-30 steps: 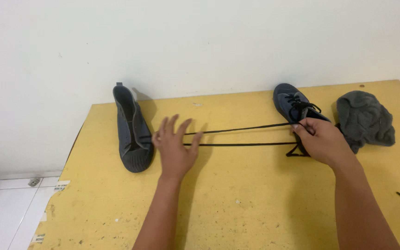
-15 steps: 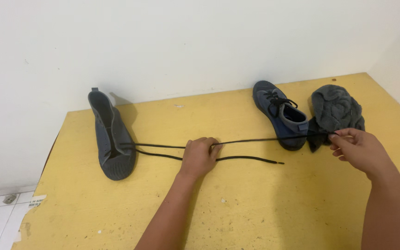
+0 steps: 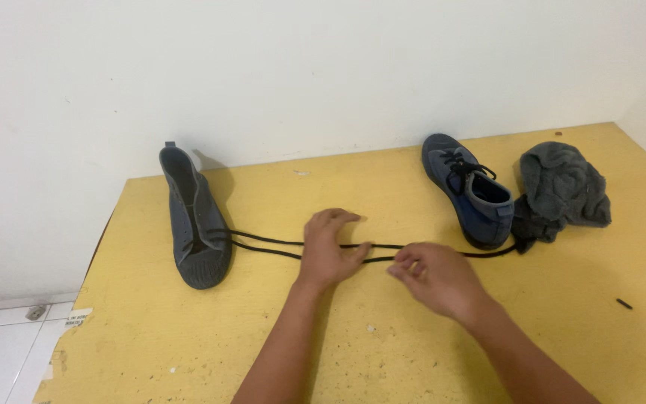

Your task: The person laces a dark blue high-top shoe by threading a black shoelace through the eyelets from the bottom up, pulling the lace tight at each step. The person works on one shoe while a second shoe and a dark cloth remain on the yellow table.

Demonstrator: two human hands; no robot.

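Note:
A dark blue shoe [image 3: 192,224] without its lacing done lies at the left of the yellow table [image 3: 338,352], toe toward me. A black shoelace [image 3: 263,241] runs from it in two strands to the right. My left hand [image 3: 328,247] rests on the strands mid-table, fingers pinching them. My right hand [image 3: 435,277] is just right of it, fingertips closed on the lace. The lace's far end [image 3: 499,253] trails under a second, laced blue shoe [image 3: 469,188].
A crumpled grey cloth [image 3: 562,187] lies right of the laced shoe. A small dark bit [image 3: 623,303] sits near the right edge. A white wall backs the table; white floor tiles [image 3: 1,352] show at lower left.
My right hand has moved left along the lace from beside the laced shoe to right next to my left hand. The view has shifted.

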